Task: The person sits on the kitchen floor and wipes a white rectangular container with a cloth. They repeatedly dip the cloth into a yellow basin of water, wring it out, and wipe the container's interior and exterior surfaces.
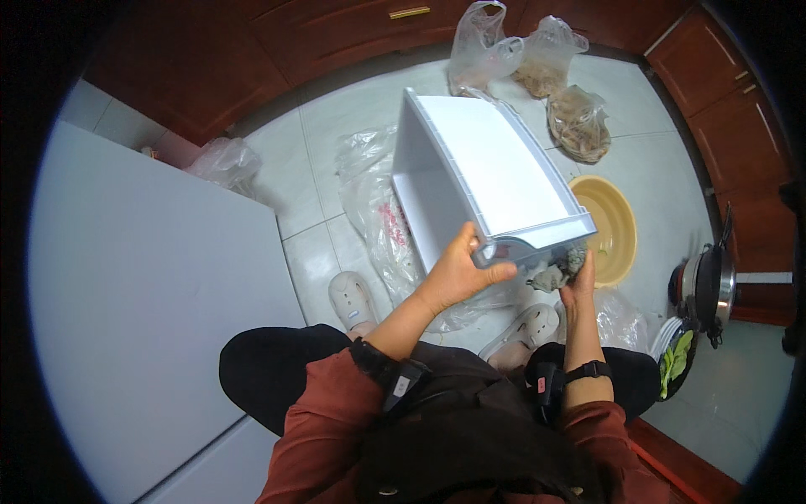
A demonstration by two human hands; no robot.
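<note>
A white refrigerator drawer (504,164) with a clear plastic front is tipped onto its side before me, its hollow facing left. My left hand (458,269) grips the near end of the drawer at its front panel, thumb on the outside. In my right hand (580,277) is a crumpled grey-green cloth (549,278), pressed against or just under that clear front. The panel partly covers the cloth, which also shows through it. Beneath the drawer, a clear plastic bag (371,208) with red print lies spread on the tiles.
A yellow basin (620,220) stands right of the drawer. Filled plastic bags (578,126) sit beyond it. Pans (710,286) and leafy greens (677,362) are at the right. A white refrigerator door (164,283) borders the left, red-brown cabinets (340,38) the far side.
</note>
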